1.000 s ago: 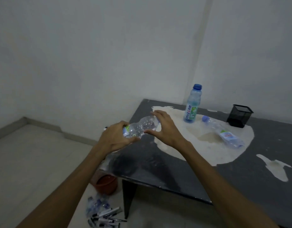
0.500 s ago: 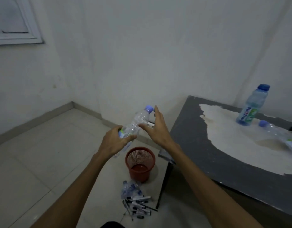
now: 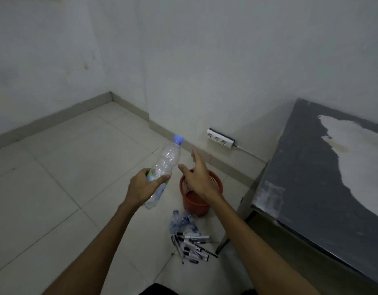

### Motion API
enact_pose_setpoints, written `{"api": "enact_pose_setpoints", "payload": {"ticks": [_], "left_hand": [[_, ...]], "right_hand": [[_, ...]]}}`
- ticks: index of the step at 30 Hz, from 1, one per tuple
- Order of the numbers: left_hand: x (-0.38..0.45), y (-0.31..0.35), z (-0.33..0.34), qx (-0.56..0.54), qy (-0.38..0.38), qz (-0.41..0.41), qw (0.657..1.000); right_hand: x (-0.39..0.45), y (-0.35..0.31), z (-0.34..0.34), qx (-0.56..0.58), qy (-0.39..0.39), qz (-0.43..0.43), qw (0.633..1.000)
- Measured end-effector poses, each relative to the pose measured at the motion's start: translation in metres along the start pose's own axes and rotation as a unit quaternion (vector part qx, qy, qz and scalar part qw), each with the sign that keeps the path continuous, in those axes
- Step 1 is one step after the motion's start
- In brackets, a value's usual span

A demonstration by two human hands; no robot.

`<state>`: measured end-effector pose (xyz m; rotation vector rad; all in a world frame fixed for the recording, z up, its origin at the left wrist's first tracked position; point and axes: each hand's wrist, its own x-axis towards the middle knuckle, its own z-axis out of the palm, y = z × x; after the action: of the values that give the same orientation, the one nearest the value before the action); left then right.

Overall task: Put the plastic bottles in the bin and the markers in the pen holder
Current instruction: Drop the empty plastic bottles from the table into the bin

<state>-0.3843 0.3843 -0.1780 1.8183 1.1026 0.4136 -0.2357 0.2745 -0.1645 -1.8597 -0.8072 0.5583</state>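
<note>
My left hand (image 3: 144, 186) grips a clear, empty plastic bottle (image 3: 167, 160) around its lower half; the blue cap points up and away. The bottle hangs in the air just left of a red mesh bin (image 3: 215, 184) that stands on the floor. My right hand (image 3: 197, 177) is open with fingers spread, above the bin's rim and a little apart from the bottle. Several black-and-white markers (image 3: 192, 244) lie in a heap on the floor in front of the bin, beside a crumpled clear plastic wrapper (image 3: 181, 222). The pen holder is out of view.
A dark grey table (image 3: 307, 188) with a large white worn patch stands at the right, its corner close to the bin. A white power strip (image 3: 220, 140) hangs on the wall behind the bin. Pale floor tiles spread to the left.
The view has swung left and down from the table to the floor. My right hand has let go of the bottle and opened; my left hand has carried the bottle next to the bin.
</note>
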Motion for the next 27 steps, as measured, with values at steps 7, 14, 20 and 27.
{"api": "enact_pose_setpoints", "payload": {"ticks": [7,14,20,27], "left_hand": [[0.069,-0.047,0.054,0.034,-0.041,-0.046,0.998],[0.127,-0.094,0.126,0.075,-0.068,-0.064,0.993],[0.164,-0.121,0.183,0.149,-0.106,-0.096,0.978],[0.181,-0.141,0.223,0.219,-0.16,-0.111,0.956]], "right_hand": [[0.055,0.089,0.023,-0.018,-0.014,0.072,0.997],[0.101,0.179,0.031,-0.049,-0.006,0.122,0.991],[0.114,0.243,0.025,-0.057,0.002,0.164,0.985],[0.107,0.289,0.018,-0.052,0.002,0.197,0.979]]}}
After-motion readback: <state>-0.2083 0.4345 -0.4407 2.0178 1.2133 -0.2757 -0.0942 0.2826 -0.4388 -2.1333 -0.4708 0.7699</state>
